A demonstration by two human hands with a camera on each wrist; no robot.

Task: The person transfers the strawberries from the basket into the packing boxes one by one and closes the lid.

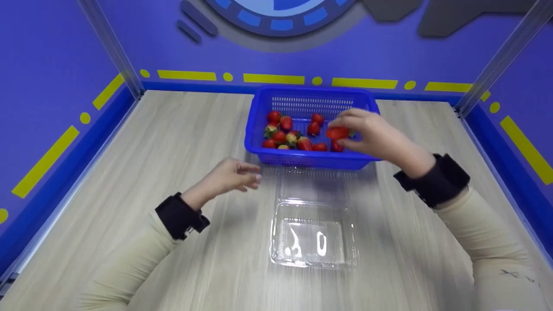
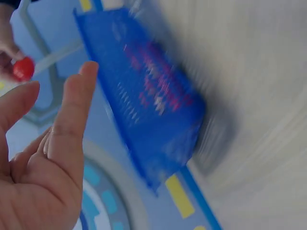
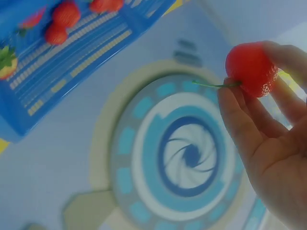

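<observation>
Backdrop, head view: blue-purple wall panels point(image 1: 207, 60) with yellow dashes, ahead of and to either side of the hands.
Tabletop, head view: pale wood-grain tabletop point(image 1: 181, 129) beneath both hands.
Right hand point(image 1: 371, 134), head view: pinching one red strawberry point(image 1: 338, 132) at its fingertips, over the right-hand part of the basket.
Blue basket point(image 1: 311, 161), head view: below the right hand, ahead and right of the left; loose strawberries point(image 1: 286, 123) inside, mostly left of the right hand.
Left hand point(image 1: 227, 177), head view: free, fingers relaxed, just outside the basket's near left corner.
Clear container point(image 1: 314, 264), head view: right of the left hand, nearer the body than the right; lid point(image 1: 311, 183) laid back toward the basket.
Left palm, left wrist view: thumb and index extended and apart, nothing between them. Basket beyond the fingertips, motion-blurred. Right hand and its strawberry past the thumb.
Strawberry grip, right wrist view: thumb one side, fingers the other; thin green stem point(image 3: 213, 85) sticks out past the fingertips. Round wall graphic point(image 3: 192, 155) behind the hand; basket well off beyond the fingertips.
</observation>
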